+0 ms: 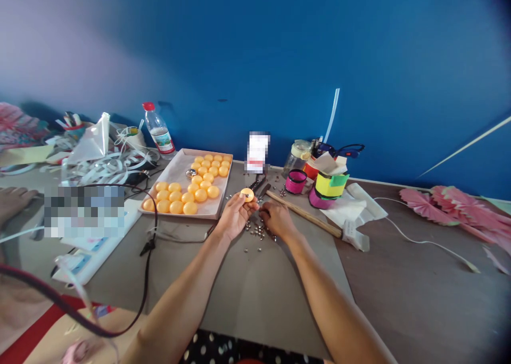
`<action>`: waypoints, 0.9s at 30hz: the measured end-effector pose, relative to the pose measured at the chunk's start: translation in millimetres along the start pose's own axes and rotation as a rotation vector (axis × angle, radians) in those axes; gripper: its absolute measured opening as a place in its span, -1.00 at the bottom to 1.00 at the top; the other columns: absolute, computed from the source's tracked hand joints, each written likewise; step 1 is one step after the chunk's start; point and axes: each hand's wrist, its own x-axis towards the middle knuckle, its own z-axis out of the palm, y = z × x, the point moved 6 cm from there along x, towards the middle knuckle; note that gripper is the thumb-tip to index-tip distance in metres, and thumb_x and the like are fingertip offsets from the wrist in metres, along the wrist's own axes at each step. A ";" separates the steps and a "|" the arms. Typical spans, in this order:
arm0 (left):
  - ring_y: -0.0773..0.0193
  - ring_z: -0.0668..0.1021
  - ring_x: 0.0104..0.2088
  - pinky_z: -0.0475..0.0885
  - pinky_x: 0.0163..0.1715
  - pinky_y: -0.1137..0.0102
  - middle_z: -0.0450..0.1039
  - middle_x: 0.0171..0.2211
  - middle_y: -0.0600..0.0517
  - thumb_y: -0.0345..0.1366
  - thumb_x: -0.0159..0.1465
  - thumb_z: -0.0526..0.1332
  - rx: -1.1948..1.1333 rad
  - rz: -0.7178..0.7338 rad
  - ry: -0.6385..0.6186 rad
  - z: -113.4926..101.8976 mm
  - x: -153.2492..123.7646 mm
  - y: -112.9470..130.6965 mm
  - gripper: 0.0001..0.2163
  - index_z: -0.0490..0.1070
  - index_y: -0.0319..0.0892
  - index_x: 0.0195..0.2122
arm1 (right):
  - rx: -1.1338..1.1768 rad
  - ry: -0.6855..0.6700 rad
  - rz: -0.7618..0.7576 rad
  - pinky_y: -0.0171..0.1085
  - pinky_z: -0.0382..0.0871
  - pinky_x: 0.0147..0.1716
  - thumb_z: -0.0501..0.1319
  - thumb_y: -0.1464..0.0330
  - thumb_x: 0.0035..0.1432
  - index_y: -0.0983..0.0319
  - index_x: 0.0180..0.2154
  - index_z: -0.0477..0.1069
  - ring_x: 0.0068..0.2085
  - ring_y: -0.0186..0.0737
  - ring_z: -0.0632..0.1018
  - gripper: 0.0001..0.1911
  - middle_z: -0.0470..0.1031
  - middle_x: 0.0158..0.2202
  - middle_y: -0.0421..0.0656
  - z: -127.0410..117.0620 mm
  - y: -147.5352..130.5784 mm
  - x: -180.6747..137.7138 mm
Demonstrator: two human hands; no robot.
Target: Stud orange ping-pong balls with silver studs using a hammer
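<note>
My left hand (235, 215) is closed round an orange ball (247, 195), held up over the table with a small dark spot or metal piece on its visible face. Close beside it, my right hand (276, 218) rests low over the table with its fingers curled; whatever they grip is hidden. Several small shiny metal pieces (259, 231) lie scattered below and between the hands. A hammer with a wooden handle (307, 213) lies just right of my right hand. Left of my hands, a shallow tray (175, 168) holds several orange balls (190, 208) and one silvery round object (191, 174).
A phone-like blurred screen (257, 152) stands at the wall. Magenta tape (296, 182), a jar (297, 156) and a yellow-banded container (330, 184) are at back right. A bottle (159, 130) and tangled white strips (107, 167) lie left. A dark cable (149, 279) crosses the left side; another person's hand (16, 201) is there.
</note>
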 end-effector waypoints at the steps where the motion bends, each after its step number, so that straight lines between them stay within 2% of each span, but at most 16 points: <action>1: 0.33 0.54 -0.44 0.44 -0.27 0.36 0.52 -0.41 -0.04 -0.22 0.12 0.33 0.006 0.003 -0.014 0.3 -0.2 0.6 -0.77 0.39 -0.26 -0.32 | 0.005 0.014 0.000 -0.24 0.19 -0.11 0.16 0.40 0.11 0.22 -0.27 0.48 -0.14 -0.17 0.49 -0.85 0.52 -0.23 -0.09 -1.7 0.3 -0.3; 4: 0.33 0.54 -0.43 0.43 -0.24 0.35 0.51 -0.41 -0.03 -0.23 0.12 0.33 0.015 0.023 -0.031 -0.3 -0.4 2.9 -0.78 0.38 -0.24 -0.30 | -0.028 0.040 0.023 -0.22 0.19 -0.11 0.19 0.36 0.08 0.22 -0.25 0.47 -0.15 -0.15 0.49 -0.83 0.52 -0.21 -0.08 -6.2 3.4 -1.4; 8: 0.35 0.51 -0.44 0.42 -0.22 0.32 0.49 -0.43 -0.01 -0.25 0.09 0.34 0.012 0.049 -0.021 -1.8 0.4 5.0 -0.79 0.37 -0.23 -0.33 | -0.100 0.002 0.040 -0.21 0.19 -0.13 0.21 0.38 0.03 0.22 -0.27 0.47 -0.15 -0.12 0.49 -0.84 0.52 -0.21 -0.06 -6.1 5.9 -1.4; 13: 0.35 0.49 -0.46 0.43 -0.23 0.31 0.48 -0.44 0.00 -0.25 0.10 0.33 0.010 0.063 -0.012 -2.1 1.5 5.1 -0.80 0.37 -0.23 -0.36 | -0.052 -0.022 0.024 -0.25 0.21 -0.17 0.19 0.39 0.06 0.23 -0.35 0.46 -0.20 -0.16 0.50 -0.91 0.54 -0.29 -0.09 -5.3 7.2 0.3; 15: 0.36 0.47 -0.47 0.43 -0.25 0.32 0.47 -0.45 0.00 -0.23 0.11 0.33 0.001 0.069 -0.002 -2.8 1.8 5.4 -0.80 0.37 -0.23 -0.37 | -0.020 -0.031 0.025 -0.27 0.22 -0.18 0.18 0.38 0.06 0.22 -0.33 0.46 -0.22 -0.18 0.50 -0.89 0.54 -0.29 -0.11 -5.5 8.9 0.9; 18: 0.38 0.46 -0.49 0.44 -0.28 0.34 0.47 -0.47 0.00 -0.19 0.14 0.31 -0.031 0.064 0.011 -4.0 2.4 4.9 -0.78 0.37 -0.25 -0.39 | -0.019 -0.059 0.018 -0.28 0.23 -0.17 0.15 0.46 0.03 0.22 -0.26 0.46 -0.21 -0.20 0.50 -0.80 0.55 -0.27 -0.13 -4.8 10.9 1.8; 21: 0.39 0.45 -0.51 0.45 -0.30 0.36 0.46 -0.47 0.01 -0.17 0.14 0.30 -0.051 0.042 0.017 -4.5 3.0 2.4 -0.77 0.38 -0.26 -0.38 | -0.052 -0.064 0.002 -0.28 0.23 -0.13 0.10 0.51 0.04 0.24 -0.30 0.46 -0.18 -0.19 0.50 -0.79 0.54 -0.25 -0.09 -4.0 11.4 2.7; 24: 0.38 0.47 -0.51 0.45 -0.32 0.36 0.47 -0.47 0.00 -0.16 0.14 0.30 -0.044 0.023 0.033 -5.2 3.0 -0.4 -0.76 0.38 -0.26 -0.37 | -0.026 -0.025 -0.007 -0.27 0.25 -0.15 0.11 0.49 0.06 0.24 -0.35 0.46 -0.20 -0.18 0.50 -0.84 0.53 -0.28 -0.08 -3.5 10.1 2.6; 27: 0.37 0.49 -0.51 0.46 -0.32 0.36 0.49 -0.45 -0.01 -0.20 0.12 0.31 -0.036 0.001 0.065 -6.6 2.5 -2.2 -0.77 0.38 -0.25 -0.34 | 0.090 0.098 -0.030 -0.29 0.27 -0.17 0.12 0.48 0.04 0.23 -0.38 0.45 -0.24 -0.20 0.50 -0.86 0.53 -0.31 -0.11 -5.8 5.9 1.1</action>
